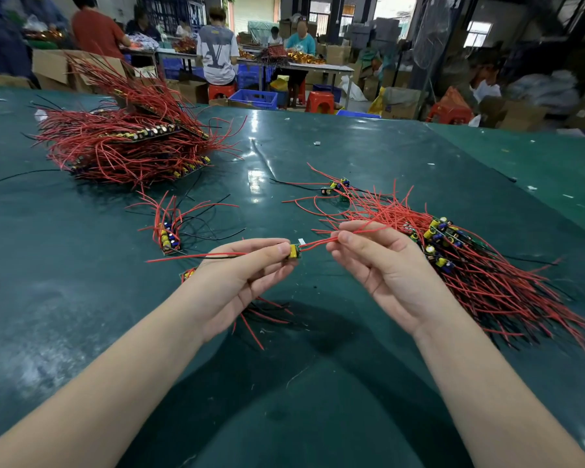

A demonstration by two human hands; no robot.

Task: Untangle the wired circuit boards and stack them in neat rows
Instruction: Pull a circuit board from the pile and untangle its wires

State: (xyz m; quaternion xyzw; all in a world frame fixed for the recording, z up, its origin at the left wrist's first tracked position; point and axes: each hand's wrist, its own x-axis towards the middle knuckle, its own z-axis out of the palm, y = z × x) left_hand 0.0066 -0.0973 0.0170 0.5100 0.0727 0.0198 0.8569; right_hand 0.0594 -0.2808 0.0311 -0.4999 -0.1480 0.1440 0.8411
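Between both hands (313, 261), circuit board (294, 252) lies crosswise.

You sit at a glossy dark green worktable (318, 157) filling the lower frame. Across the top, people work at long tables (321, 66) with red stools (320, 101), a blue crate (254, 98) and cardboard boxes (399, 103). Daylight enters through windows (478, 32) at upper right.
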